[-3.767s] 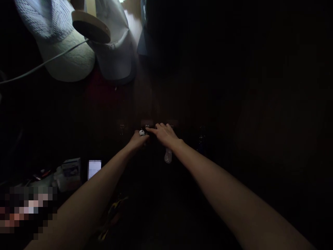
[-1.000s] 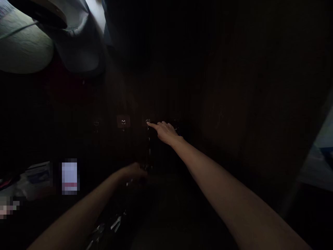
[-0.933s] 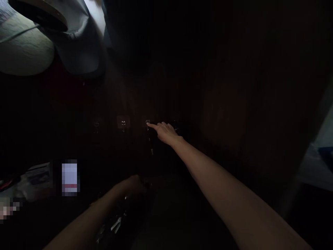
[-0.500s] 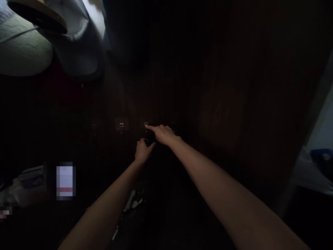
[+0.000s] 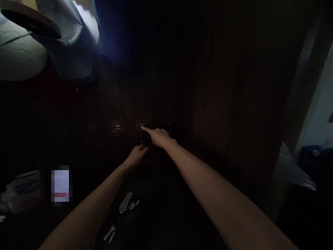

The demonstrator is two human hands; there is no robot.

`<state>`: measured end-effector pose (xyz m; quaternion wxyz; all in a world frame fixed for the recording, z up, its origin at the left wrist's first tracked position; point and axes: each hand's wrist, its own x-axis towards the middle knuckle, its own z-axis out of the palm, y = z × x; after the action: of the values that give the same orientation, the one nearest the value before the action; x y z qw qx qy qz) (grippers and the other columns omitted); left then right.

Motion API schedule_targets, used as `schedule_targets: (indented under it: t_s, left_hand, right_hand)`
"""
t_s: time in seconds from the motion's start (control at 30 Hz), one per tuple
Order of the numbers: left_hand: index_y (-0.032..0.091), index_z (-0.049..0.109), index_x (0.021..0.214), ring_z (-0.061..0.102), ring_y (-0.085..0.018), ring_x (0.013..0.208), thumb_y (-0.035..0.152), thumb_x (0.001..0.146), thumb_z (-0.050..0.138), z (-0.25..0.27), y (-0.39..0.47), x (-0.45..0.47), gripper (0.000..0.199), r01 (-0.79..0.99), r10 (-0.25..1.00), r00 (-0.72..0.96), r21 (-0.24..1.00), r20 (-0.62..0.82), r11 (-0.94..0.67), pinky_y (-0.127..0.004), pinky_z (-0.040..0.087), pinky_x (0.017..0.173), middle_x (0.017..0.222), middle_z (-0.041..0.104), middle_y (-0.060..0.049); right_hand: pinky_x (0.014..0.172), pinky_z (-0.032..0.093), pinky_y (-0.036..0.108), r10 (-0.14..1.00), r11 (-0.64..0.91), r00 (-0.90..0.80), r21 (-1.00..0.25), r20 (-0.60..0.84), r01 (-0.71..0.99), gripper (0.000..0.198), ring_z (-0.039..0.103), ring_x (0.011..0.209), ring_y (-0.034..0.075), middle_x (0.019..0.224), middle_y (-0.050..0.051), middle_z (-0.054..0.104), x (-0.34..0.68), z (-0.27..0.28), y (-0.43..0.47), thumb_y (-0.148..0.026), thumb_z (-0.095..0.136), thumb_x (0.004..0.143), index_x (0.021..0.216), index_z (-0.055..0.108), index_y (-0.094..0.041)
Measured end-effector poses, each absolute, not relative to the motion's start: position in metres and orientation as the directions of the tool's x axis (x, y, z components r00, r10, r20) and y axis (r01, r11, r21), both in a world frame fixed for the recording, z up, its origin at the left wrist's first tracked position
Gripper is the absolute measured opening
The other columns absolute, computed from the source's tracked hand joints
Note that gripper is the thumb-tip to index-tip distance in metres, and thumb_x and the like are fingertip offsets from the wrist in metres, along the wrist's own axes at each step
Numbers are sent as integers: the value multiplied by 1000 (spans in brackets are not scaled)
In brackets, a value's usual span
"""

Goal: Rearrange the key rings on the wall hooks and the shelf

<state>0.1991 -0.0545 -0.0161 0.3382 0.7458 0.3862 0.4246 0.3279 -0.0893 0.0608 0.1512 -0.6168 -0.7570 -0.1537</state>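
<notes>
A row of small metal hooks on clear adhesive pads runs along a dark wooden panel. My right hand (image 5: 160, 137) reaches to one metal hook (image 5: 142, 125), its index fingertip touching it and its other fingers loosely bent. Just below and to the left is my left hand (image 5: 136, 154), fingers curled in and slightly blurred. A dark thing with a small bright glint shows at its fingertips, too dim to name. Further left, another hook (image 5: 118, 127) sits on its pad. A bunch of keys (image 5: 110, 233) and a pale fob (image 5: 126, 202) lie below the left forearm.
Hats (image 5: 75, 59) hang at the upper left. At the lower left are a blurred-out white item (image 5: 60, 184) and a plastic-wrapped packet (image 5: 24, 191). A clear plastic sheet (image 5: 295, 170) sticks out at the right. A faint hook (image 5: 90, 130) is at the far left.
My left hand has moved slightly down and left, and its fingers have turned inward. My right fingertip stays at the same hook. The whole view has shifted a little.
</notes>
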Motion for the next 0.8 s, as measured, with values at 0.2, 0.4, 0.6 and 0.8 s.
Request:
schedule_targets:
  t_s: [0.2,0.4,0.6,0.8]
  left_hand:
    - [15,64,80,63,-19,81,25,71,51,-104,-61,170,18,657,897,442,672,24,-342,-23,45,67,83,69,-5]
    - [17,56,109,59,-20,100,27,73,55,-73,-58,198,37,538,904,344,735,255,-412,-25,45,82,109,64,-8]
    - [13,47,121,55,-23,106,38,71,63,-17,-59,281,58,189,875,317,880,366,-436,-28,42,87,117,59,-14]
    - [11,59,97,61,-22,84,43,55,75,-6,-56,324,55,39,955,235,979,183,-198,-25,45,63,91,65,-12]
  right_hand:
    - [90,38,30,579,323,-44,-180,814,929,60,51,104,17,109,4,60,345,2,-108,2,31,77,127,47,-27]
    - [88,43,34,431,330,683,-808,590,489,58,54,104,18,113,10,57,386,-35,-89,-1,35,68,122,46,-17]
    - [71,49,26,703,272,623,-939,342,209,55,62,86,16,100,7,65,393,-43,-74,-6,43,66,120,46,-17]
    - [66,47,24,717,368,493,-868,494,334,35,61,76,15,82,2,65,397,-51,-81,-12,41,67,97,59,-18]
